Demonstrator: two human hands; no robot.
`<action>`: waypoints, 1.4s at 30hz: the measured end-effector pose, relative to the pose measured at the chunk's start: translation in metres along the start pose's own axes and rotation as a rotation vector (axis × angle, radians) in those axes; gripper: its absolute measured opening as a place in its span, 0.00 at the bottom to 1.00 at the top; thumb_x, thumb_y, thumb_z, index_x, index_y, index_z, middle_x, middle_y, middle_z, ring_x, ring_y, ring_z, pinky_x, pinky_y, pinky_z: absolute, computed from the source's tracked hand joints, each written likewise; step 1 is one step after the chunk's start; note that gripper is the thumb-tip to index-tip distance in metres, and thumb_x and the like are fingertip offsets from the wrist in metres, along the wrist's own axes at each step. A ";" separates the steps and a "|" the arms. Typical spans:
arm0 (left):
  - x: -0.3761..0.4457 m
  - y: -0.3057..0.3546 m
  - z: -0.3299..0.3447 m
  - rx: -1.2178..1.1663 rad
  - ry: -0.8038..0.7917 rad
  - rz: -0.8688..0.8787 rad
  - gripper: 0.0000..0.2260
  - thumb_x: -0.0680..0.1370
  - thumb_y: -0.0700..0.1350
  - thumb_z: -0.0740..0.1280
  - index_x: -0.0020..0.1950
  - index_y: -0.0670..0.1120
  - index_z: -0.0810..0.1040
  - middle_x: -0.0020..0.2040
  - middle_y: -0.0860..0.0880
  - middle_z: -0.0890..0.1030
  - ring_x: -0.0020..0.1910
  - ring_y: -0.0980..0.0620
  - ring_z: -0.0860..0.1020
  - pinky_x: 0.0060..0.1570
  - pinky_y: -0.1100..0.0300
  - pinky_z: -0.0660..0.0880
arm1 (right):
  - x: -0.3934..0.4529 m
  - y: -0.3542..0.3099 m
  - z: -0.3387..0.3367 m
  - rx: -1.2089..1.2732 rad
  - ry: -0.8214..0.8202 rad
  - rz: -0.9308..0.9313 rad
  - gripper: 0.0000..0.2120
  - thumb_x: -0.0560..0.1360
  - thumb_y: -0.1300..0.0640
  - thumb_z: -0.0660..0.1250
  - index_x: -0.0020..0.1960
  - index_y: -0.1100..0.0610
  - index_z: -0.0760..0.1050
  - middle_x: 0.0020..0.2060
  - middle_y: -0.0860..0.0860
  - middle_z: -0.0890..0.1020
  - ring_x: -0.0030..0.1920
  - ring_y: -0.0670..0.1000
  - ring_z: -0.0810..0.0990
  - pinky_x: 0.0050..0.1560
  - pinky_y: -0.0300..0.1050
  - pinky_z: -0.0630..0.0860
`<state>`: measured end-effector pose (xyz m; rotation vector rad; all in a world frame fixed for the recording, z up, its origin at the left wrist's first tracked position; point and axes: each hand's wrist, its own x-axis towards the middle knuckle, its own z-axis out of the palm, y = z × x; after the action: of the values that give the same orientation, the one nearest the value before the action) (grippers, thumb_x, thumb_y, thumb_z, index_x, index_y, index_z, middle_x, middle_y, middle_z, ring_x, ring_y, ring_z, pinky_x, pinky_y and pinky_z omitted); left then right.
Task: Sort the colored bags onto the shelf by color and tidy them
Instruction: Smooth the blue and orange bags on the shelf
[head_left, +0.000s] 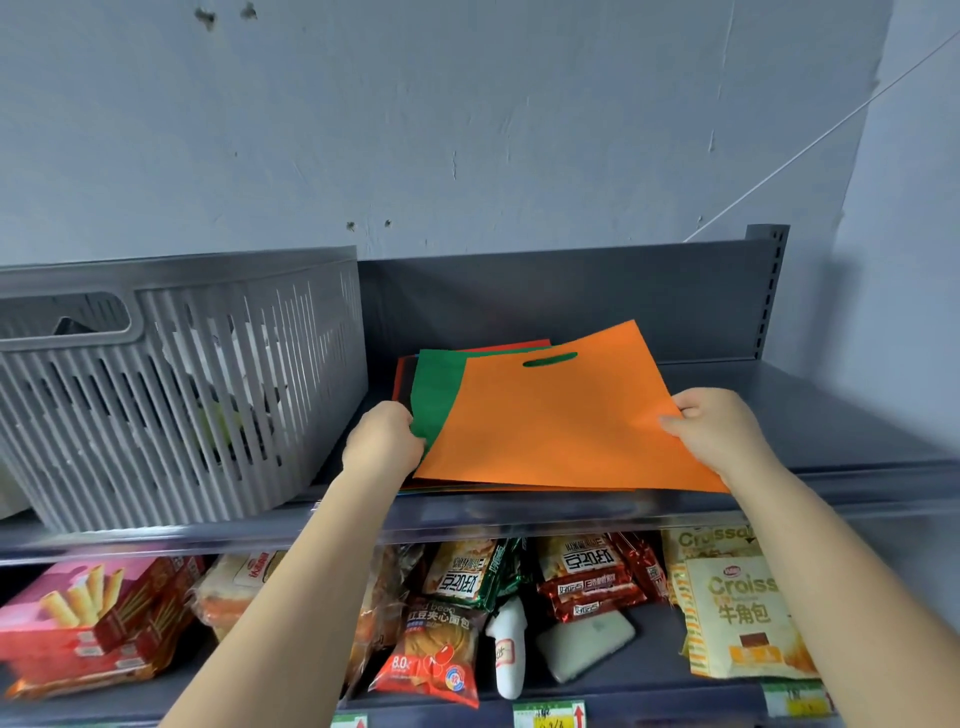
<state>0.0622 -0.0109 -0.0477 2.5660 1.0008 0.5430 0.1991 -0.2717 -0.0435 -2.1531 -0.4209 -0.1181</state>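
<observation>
A flat orange bag (556, 421) with a cut-out handle lies on top of a stack on the grey top shelf (831, 415). Under it a green bag (436, 389) sticks out to the left, and red and dark edges (511, 344) show behind. My right hand (714, 431) pinches the orange bag's right edge. My left hand (382, 439) grips the left side of the stack at the green bag's lower corner. The lower bags are mostly hidden.
A grey slatted plastic basket (171, 389) stands on the shelf left of the stack, close to my left hand. The shelf's back panel (571, 291) rises behind the bags. Below, a lower shelf holds snack packets (467, 613) and croissant bags (737, 613).
</observation>
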 end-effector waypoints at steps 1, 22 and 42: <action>-0.003 -0.001 0.000 0.003 0.030 0.041 0.07 0.77 0.42 0.66 0.40 0.46 0.72 0.40 0.49 0.72 0.39 0.48 0.72 0.37 0.57 0.70 | -0.005 -0.001 -0.001 0.020 0.025 -0.012 0.07 0.76 0.63 0.63 0.50 0.62 0.80 0.45 0.59 0.82 0.45 0.59 0.79 0.41 0.45 0.71; -0.066 -0.044 0.005 -1.211 0.076 0.226 0.14 0.78 0.37 0.64 0.55 0.56 0.80 0.49 0.56 0.84 0.51 0.54 0.80 0.55 0.55 0.75 | -0.156 0.039 -0.016 0.861 0.452 0.217 0.09 0.78 0.59 0.63 0.52 0.49 0.79 0.49 0.50 0.83 0.43 0.48 0.84 0.40 0.42 0.81; -0.218 -0.009 0.113 -1.397 -0.771 0.298 0.15 0.78 0.33 0.61 0.53 0.52 0.79 0.44 0.57 0.84 0.39 0.61 0.81 0.40 0.69 0.78 | -0.442 0.063 -0.043 0.667 1.002 0.602 0.09 0.79 0.57 0.61 0.49 0.47 0.79 0.43 0.50 0.84 0.44 0.54 0.81 0.39 0.48 0.75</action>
<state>-0.0386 -0.1757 -0.1996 1.3630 -0.1184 0.1347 -0.1904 -0.4524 -0.1731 -1.2549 0.6774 -0.5812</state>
